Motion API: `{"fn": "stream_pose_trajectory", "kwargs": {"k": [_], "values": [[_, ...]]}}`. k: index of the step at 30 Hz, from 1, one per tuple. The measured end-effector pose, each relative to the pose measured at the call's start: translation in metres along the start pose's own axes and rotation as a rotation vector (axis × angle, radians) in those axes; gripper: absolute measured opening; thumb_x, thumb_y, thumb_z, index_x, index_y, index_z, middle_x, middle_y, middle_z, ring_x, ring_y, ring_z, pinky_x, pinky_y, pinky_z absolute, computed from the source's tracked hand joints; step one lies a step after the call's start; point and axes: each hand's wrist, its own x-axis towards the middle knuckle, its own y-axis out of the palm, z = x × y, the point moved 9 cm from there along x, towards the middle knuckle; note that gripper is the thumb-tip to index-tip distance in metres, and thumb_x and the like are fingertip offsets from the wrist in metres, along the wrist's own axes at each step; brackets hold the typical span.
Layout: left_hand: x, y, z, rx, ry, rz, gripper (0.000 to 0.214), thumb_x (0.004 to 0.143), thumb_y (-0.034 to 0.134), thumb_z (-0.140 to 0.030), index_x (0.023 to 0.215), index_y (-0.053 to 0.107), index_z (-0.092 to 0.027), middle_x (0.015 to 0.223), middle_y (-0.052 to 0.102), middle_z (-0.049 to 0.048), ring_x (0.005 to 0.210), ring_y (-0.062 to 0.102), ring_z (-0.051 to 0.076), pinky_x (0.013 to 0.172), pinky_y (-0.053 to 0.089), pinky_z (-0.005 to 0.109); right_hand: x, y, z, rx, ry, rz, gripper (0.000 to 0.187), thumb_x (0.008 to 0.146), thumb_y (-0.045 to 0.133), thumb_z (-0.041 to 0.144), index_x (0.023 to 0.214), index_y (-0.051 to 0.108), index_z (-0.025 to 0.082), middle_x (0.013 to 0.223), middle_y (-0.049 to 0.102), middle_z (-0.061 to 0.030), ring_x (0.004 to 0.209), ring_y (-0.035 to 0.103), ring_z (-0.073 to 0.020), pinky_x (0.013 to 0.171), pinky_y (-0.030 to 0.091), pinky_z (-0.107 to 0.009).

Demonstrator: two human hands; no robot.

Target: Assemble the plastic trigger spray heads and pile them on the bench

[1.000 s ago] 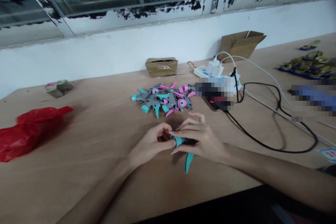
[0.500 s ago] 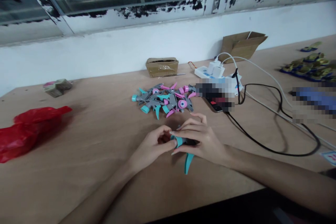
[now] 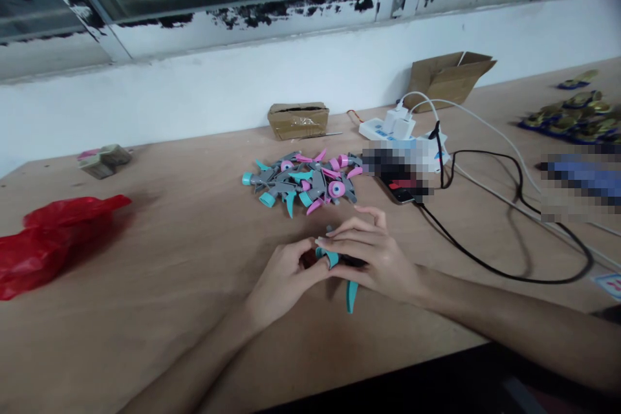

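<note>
A trigger spray head [image 3: 352, 297] with a teal collar and a teal lever is held low over the table between both hands. My right hand [image 3: 381, 260] is closed around its grey body, which the fingers largely cover, and the lever points down below the palm. At the teal collar, my left hand [image 3: 286, 275] has its thumb and fingers closed on the rim. Beyond the hands lies a pile of similar spray heads [image 3: 317, 184], grey with teal or pink levers and collars.
A red plastic bag [image 3: 68, 226] lies at the left. At the back stand a small cardboard box [image 3: 298, 123], an open carton [image 3: 444, 84] and a white power strip [image 3: 373, 129]. A black cable [image 3: 504, 278] loops across the right side, near gold-and-blue pieces [image 3: 577, 119].
My left hand has shifted slightly right, its thumb further under the teal collar. The lever has swung a little to the right. The pile has not been disturbed.
</note>
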Motion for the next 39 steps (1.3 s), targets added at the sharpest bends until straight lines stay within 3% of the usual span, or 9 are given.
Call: {"fn": "stream_pose_trajectory", "kwargs": {"k": [12,20,24,29,39], "values": [[0.0,-0.002,-0.005,0.115,-0.003,0.03,0.02,0.083,0.047,-0.032,0.075,0.056,-0.015,0.065,0.046,-0.0041,0.06,0.039,0.01,0.052,0.028,0.021,0.005,0.003,-0.005,0.037,0.038,0.03,0.027,0.079,0.062,0.039,0.1,0.065,0.022,0.088,0.07,-0.0008,0.086,0.062,-0.014,0.1,0.022,-0.041],[0.0,-0.004,-0.01,0.217,-0.001,-0.037,0.018,0.082,0.047,-0.028,0.074,0.058,-0.016,0.063,0.05,-0.0041,0.057,0.042,0.01,0.053,0.029,0.022,0.003,0.005,-0.007,0.016,0.036,0.046,0.027,0.081,0.06,0.038,0.103,0.064,0.024,0.089,0.07,0.0001,0.087,0.061,-0.0146,0.1,0.022,-0.042],[0.001,-0.006,-0.009,0.186,-0.014,-0.06,0.023,0.084,0.046,-0.034,0.076,0.059,-0.016,0.064,0.053,-0.0029,0.059,0.045,0.011,0.055,0.031,0.022,0.003,0.005,-0.009,-0.028,0.049,0.043,0.027,0.081,0.06,0.035,0.105,0.063,0.022,0.088,0.07,0.0,0.087,0.061,-0.0149,0.099,0.023,-0.042],[0.005,-0.005,-0.005,0.102,-0.032,0.018,0.026,0.083,0.047,-0.037,0.073,0.058,-0.016,0.064,0.051,-0.0032,0.059,0.046,0.011,0.052,0.032,0.021,0.004,0.004,-0.01,-0.022,0.059,0.045,0.027,0.081,0.06,0.038,0.104,0.063,0.024,0.087,0.07,0.0005,0.087,0.061,-0.0146,0.1,0.022,-0.042],[0.008,-0.003,-0.013,0.383,-0.041,-0.043,0.016,0.081,0.045,-0.025,0.076,0.058,-0.018,0.068,0.06,-0.0008,0.062,0.054,0.014,0.056,0.035,0.024,0.0,0.011,-0.015,-0.021,0.045,0.1,0.026,0.082,0.06,0.033,0.107,0.062,0.025,0.095,0.07,-0.0004,0.094,0.059,-0.0154,0.103,0.018,-0.042]]}}
